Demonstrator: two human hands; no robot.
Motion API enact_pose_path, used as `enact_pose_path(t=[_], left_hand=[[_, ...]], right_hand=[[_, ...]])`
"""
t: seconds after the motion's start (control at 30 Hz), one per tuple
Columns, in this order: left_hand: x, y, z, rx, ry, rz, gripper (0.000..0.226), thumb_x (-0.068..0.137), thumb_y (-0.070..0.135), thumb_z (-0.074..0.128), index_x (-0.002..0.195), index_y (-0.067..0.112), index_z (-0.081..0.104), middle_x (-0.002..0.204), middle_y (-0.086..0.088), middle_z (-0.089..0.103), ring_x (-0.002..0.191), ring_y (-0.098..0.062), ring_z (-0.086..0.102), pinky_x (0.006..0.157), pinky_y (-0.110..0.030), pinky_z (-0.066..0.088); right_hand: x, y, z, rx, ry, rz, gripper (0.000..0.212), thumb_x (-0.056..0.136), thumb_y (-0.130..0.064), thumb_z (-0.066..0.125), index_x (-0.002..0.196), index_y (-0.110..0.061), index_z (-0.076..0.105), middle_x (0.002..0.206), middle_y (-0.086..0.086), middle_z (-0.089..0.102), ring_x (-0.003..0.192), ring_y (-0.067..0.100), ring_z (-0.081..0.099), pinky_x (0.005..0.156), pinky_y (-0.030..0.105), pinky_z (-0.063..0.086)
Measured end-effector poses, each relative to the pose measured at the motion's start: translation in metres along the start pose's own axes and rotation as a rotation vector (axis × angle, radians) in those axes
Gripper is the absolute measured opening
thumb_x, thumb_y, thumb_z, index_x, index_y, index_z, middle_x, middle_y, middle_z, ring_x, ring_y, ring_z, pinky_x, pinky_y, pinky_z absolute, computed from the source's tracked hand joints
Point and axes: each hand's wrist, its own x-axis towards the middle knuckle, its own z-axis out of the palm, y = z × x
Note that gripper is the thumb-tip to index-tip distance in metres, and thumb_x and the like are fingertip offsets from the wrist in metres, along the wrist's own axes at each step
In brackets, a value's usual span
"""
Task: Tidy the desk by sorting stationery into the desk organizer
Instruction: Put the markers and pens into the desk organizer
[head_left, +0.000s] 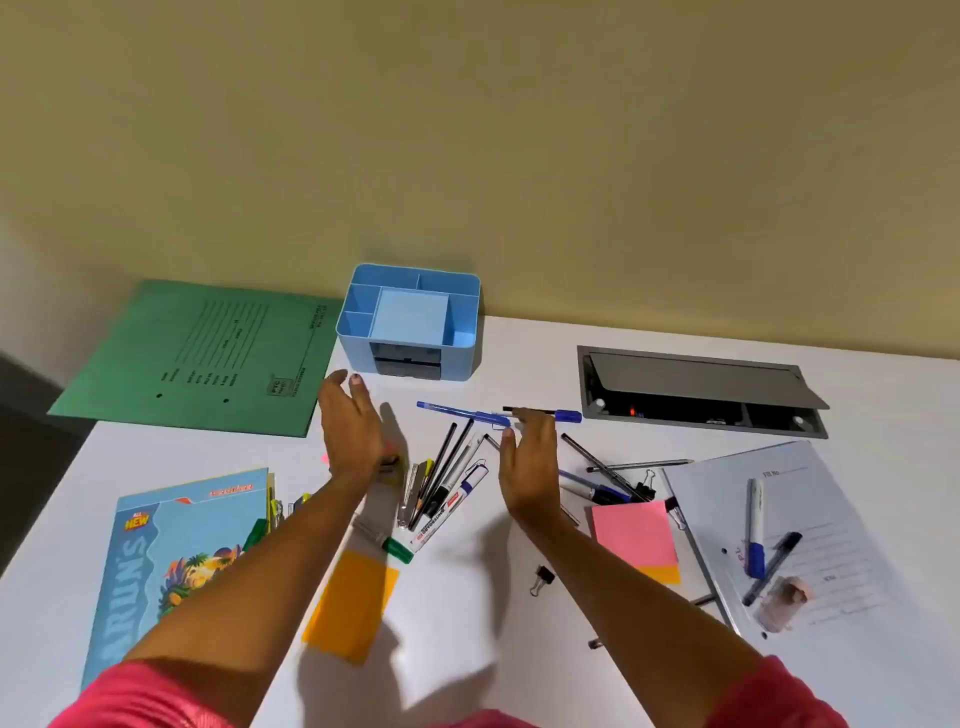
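A blue plastic desk organizer (462, 361) stands at the back of a white desk (171, 452), against the wall, its open compartments apparently empty of pens. A pale blue square (410, 317) fills its middle, whether pad or lid is unclear.

Directly in front of the organizer lies the job: a loose pile of pens and pencils (447, 467), with a whiteboard marker (441, 514) and a green marker (389, 543) at the end farthest from it. A blue pen (462, 413) lies crosswise just short of the organizer.

The person's left hand (350, 426) and right hand (530, 467) hover either side of the pile, fingers spread and relaxed, holding nothing.

Judged from this, sorting has barely begun. The pens look light, stiff and smooth — apt to roll or slip from a bundle — so a hold across the middle of the barrels, a few at a time, seems safest. The organizer itself looks light enough to slide if knocked.

In front of the organizer and to its right are pink sticky notes (634, 535), a binder clip (543, 577) and a white file (779, 519) carrying more markers. A green folder (208, 353) lies to the organizer's left, an orange pad (350, 608) and a workbook (171, 561) nearer the person — and a grey cable hatch (701, 389) is to its right.
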Motion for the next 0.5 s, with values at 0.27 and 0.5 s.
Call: enact_pose_path(t=[0.27, 0.5], left_hand=[[0.078, 0.008, 0.007, -0.100, -0.019, -0.381, 0.060, 0.093, 0.032, 0.052, 0.143, 0.004, 0.032, 0.146, -0.015, 0.039, 0.130, -0.033, 0.041, 0.106, -0.041, 0.036], [0.119, 0.005, 0.012, -0.181, -0.159, -0.528, 0.064, 0.092, 0.040, 0.055, 0.145, 0.011, 0.032, 0.143, -0.014, 0.041, 0.123, -0.036, 0.045, 0.095, -0.045, 0.047]], right_hand=[[0.073, -0.040, 0.028, 0.282, -0.162, 0.396, 0.030, 0.097, -0.022, 0.049, 0.125, -0.011, 0.050, 0.115, 0.000, 0.057, 0.104, 0.014, 0.055, 0.092, 0.023, 0.045], [0.117, -0.049, 0.048, 0.477, -0.249, 0.601, 0.039, 0.099, -0.034, 0.044, 0.134, -0.019, 0.042, 0.119, 0.010, 0.055, 0.102, 0.030, 0.063, 0.081, 0.038, 0.058]])
